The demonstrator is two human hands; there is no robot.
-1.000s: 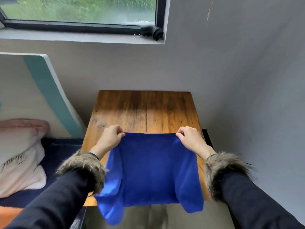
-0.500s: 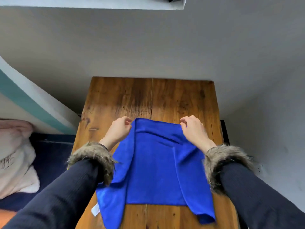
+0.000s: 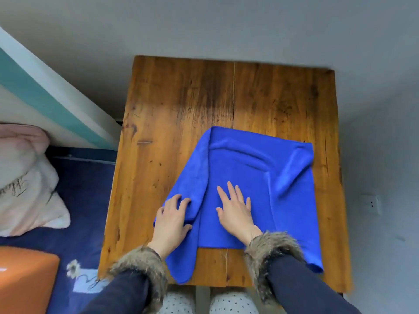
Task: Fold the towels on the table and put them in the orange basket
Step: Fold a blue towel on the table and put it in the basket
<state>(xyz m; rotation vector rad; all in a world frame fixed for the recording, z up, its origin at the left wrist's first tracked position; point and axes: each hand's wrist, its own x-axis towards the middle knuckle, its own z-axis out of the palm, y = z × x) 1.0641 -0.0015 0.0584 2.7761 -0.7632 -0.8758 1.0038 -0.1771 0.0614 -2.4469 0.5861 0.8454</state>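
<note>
A blue towel (image 3: 267, 177) lies on the wooden table (image 3: 186, 98), its left and right sides folded over the middle, with wrinkles near the far edge. My right hand (image 3: 234, 209) presses flat on the towel's middle with straight fingers. My left hand (image 3: 172, 218) rests on the towel's left folded edge, its fingers slightly bent over the fold. Only a corner of the orange basket (image 3: 25, 279) shows at the lower left, beside the table.
A pink and white pillow (image 3: 25, 177) lies on a dark blue bed cover (image 3: 84, 200) left of the table. A grey wall stands behind and to the right, with a wall socket (image 3: 370, 203) low on the right.
Both hands let go of the towel's far corners and came back toward me. The towel now lies on the table, and the view has tipped further down.
</note>
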